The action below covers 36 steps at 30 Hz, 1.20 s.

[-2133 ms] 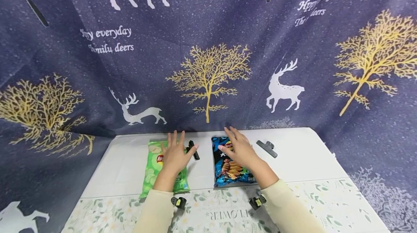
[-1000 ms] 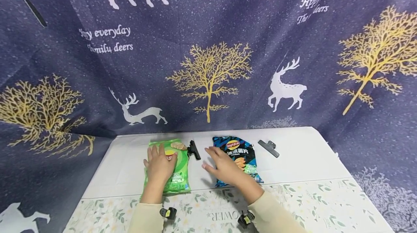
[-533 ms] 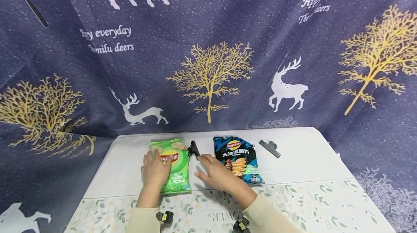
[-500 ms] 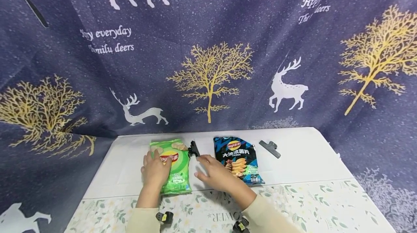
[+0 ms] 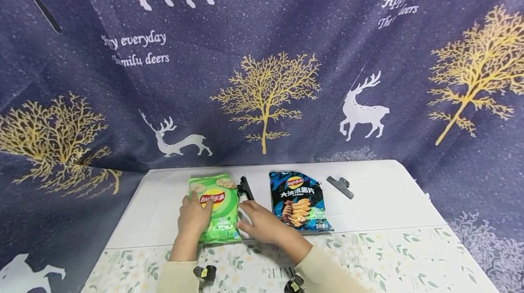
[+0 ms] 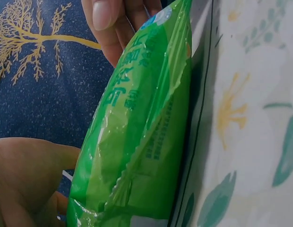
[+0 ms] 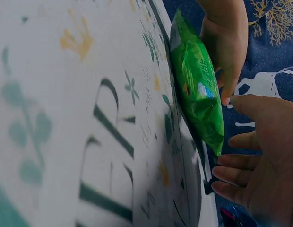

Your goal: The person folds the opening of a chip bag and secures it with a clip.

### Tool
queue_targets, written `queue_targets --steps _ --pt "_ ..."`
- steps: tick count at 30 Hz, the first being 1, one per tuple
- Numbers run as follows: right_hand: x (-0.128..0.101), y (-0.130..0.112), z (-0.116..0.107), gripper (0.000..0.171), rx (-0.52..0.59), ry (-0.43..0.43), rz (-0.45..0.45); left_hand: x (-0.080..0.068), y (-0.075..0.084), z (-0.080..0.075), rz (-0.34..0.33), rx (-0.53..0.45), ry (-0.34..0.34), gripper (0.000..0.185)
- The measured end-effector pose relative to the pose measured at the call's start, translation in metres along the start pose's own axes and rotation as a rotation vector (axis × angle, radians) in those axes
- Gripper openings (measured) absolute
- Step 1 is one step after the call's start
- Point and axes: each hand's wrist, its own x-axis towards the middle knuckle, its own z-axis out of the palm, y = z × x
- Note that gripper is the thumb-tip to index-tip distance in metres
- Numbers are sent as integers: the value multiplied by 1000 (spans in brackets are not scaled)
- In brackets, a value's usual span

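Glossy and crinkled, the green chip bag [image 5: 216,209] lies under the flat left hand [image 5: 192,217]; right hand [image 5: 262,225] open beside it.

Bare table [image 5: 385,202] lies open right of the blue bag [image 5: 300,202]. Between green bag [image 5: 216,206] and blue bag, a black clip [image 5: 244,188] narrows the gap. A grey clip [image 5: 340,186] sits farther right.

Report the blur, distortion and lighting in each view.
Head view: wide-angle bend at the edges, even light, sharp print on the glossy green chip bag. Left wrist view: bag sharp with glare streaks, tablecloth soft. Right wrist view: dim, the near floral tablecloth blurred.
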Motion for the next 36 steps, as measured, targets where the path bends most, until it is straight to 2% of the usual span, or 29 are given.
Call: queue_targets --steps 8,14,27,36 --pt "5 0 10 70 97 -13 20 1 -3 1 -1 -10 -9 82" --pt "6 -2 15 73 115 -7 25 0 -2 -1 -2 -31 -8 82" --pt "5 -3 18 71 256 -22 28 -1 -5 -6 -17 -58 -5 84" --pt "3 -4 15 68 371 -12 29 -1 -3 -15 -10 -61 14 85"
